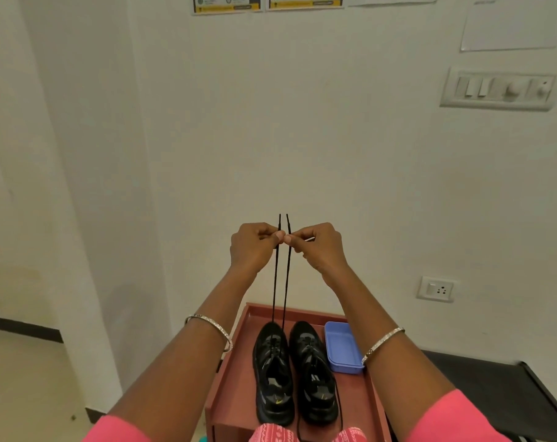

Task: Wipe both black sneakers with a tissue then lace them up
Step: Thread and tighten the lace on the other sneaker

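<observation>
Two black sneakers stand side by side, toes away from me, on a reddish-brown tray table [235,378]. From the left sneaker [273,374] a black lace [275,282] runs straight up in two taut strands. My left hand [255,247] pinches the left strand near its tip, and my right hand [318,247] pinches the right strand. Both hands are raised high above the shoes, thumbs nearly touching. The right sneaker [314,374] has a loose lace hanging toward me over the table's front edge. No tissue is visible.
A shallow blue plastic tray [342,347] lies on the table right of the shoes. A black bench [500,390] stands at the lower right. A white wall with a socket [436,288] and a switch panel [497,89] is behind.
</observation>
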Demonstrator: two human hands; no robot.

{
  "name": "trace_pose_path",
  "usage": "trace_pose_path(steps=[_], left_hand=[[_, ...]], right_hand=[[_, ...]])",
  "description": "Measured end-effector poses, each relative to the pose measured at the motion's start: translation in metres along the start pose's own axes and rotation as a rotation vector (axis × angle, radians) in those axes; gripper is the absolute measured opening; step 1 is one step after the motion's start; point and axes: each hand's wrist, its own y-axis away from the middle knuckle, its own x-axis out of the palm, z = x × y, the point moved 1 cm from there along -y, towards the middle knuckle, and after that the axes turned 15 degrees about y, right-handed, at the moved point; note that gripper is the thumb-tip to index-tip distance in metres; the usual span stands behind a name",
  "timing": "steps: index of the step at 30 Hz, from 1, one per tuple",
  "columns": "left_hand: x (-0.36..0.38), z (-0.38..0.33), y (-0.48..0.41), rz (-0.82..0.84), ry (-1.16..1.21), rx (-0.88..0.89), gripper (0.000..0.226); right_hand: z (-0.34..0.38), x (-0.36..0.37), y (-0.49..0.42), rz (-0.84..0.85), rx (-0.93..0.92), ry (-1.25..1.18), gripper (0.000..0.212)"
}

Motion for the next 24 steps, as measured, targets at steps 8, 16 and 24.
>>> trace_pose_path(steps=[8, 16, 24], left_hand=[[-0.010, 0.000, 0.008, 0.209, 0.315, -0.229, 0.024], [-0.016, 0.007, 0.006, 0.342, 0.441, -0.486, 0.021], [-0.002, -0.001, 0.008, 0.211, 0.143, -0.084, 0.014]], right_hand=[[-0.015, 0.012, 0.012, 0.098, 0.202, -0.484, 0.016], [-0.018, 0.010, 0.022, 0.255, 0.198, -0.668, 0.021], [-0.015, 0.008, 0.019, 0.196, 0.187, -0.549, 0.029]])
